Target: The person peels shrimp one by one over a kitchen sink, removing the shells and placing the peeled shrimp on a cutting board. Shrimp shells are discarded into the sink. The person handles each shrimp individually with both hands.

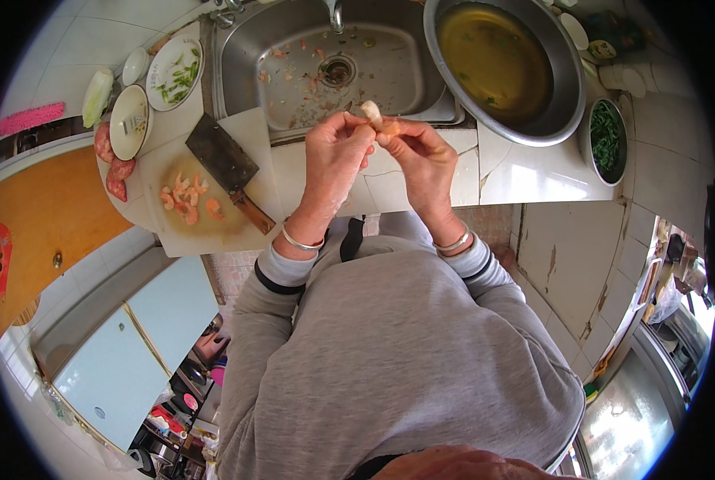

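Note:
A partly peeled shrimp (372, 111) is pinched between my two hands, just above the sink's front rim. My left hand (338, 157) holds one side of it with thumb and fingers. On the other side, my right hand (422, 157) grips its orange shell end. Several peeled shrimp (186, 198) lie on the white cutting board (237, 237) to the left. A cleaver (224, 153) with a wooden handle rests across that board. Scraps of shell and bits of food are scattered over the floor of the steel sink (393, 66), around its drain (337, 71).
A large metal basin (573, 114) of yellowish liquid overlaps the sink's right side. Beyond it stands a bowl of chopped greens (606, 141). At left are a plate with green pieces (174, 72), a bowl (131, 123), sausages (114, 162) and a pale vegetable (98, 98). A faucet (335, 15) overhangs the sink.

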### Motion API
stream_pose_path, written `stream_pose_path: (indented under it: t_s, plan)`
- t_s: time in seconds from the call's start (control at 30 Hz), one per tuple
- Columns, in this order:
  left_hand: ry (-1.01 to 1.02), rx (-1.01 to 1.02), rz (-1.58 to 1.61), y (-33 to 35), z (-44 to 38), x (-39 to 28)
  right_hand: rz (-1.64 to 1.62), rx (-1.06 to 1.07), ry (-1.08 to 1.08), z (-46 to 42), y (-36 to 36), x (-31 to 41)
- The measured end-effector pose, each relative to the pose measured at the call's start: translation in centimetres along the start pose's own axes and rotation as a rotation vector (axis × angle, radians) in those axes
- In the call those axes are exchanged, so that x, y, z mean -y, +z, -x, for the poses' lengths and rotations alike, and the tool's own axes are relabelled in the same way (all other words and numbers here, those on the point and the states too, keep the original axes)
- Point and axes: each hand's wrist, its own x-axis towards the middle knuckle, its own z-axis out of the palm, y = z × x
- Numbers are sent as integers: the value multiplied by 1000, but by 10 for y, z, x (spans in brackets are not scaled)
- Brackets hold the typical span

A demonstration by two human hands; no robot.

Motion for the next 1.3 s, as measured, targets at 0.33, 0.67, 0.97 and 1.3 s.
stream_pose_path:
  t_s: [0.33, 0.67, 0.97, 1.3]
  plan:
    - [48, -36, -16, 0, 6, 1, -1062, 49, 722, -12, -6, 9]
    - [251, 50, -125, 2, 3, 7, -1006, 62, 801, -10, -6, 20]
    - [307, 165, -101, -1, 4, 10, -1051, 246, 822, -11, -15, 20]
    - [790, -132, -643, 9, 7, 7, -399, 173, 345, -1, -3, 27]
